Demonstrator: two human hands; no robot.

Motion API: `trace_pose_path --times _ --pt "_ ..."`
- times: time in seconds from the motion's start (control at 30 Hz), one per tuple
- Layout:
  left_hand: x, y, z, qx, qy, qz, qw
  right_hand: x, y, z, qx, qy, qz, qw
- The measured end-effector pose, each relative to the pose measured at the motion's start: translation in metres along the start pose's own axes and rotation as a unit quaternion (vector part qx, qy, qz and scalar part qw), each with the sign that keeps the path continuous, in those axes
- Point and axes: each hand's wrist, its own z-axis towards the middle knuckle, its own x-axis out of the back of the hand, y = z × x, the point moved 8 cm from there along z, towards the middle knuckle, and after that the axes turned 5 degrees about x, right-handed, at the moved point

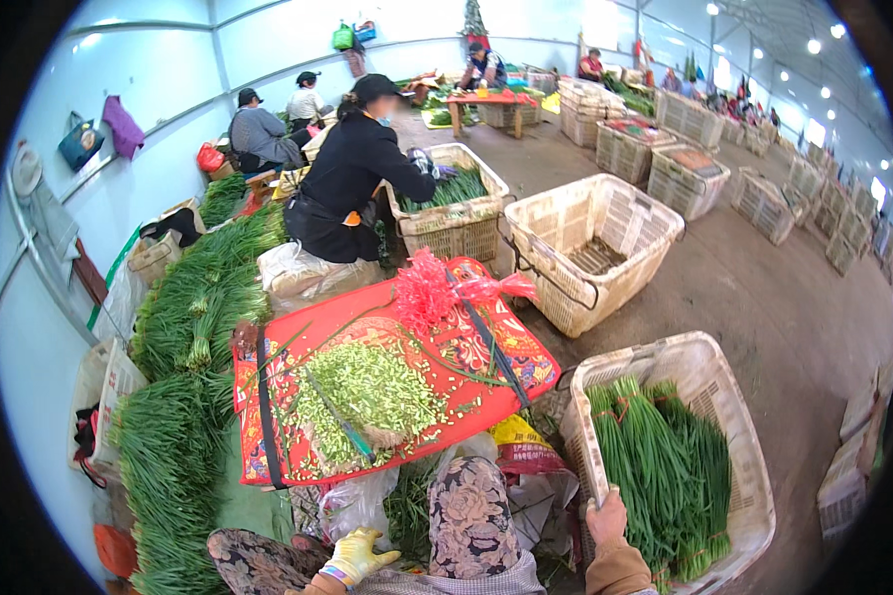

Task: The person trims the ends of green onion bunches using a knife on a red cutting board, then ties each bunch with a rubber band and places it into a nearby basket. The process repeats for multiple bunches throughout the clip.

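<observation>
My left hand (356,556), in a yellow glove, hovers near my lap with its fingers apart and nothing in it. Bare, my right hand (608,519) grips the near-left rim of a white plastic crate (703,372). Bundles of green garlic chives (651,461), tied with red bands, lie inside that crate. Before me, a red patterned cloth (484,416) covers a low work surface, held by dark straps. Chopped pale stalk ends (372,387) are heaped on it, and a knife with a teal handle (359,444) lies across them. Pink plastic ties (426,290) sit at the far edge.
Long piles of chives (175,439) line the left side. An open crate (595,253) stands beyond the work surface. Across from me, a seated person in black (350,178) reaches into another crate (454,223). Stacked crates (688,182) and more workers fill the background.
</observation>
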Motion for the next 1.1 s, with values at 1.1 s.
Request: trace_pose_path --times 1.1 --pt "-0.048 -0.101 0.013 0.083 -0.058 -0.112 0.989 -0.136 -0.35 -0.199 0.536 -0.499 0.046 0.68"
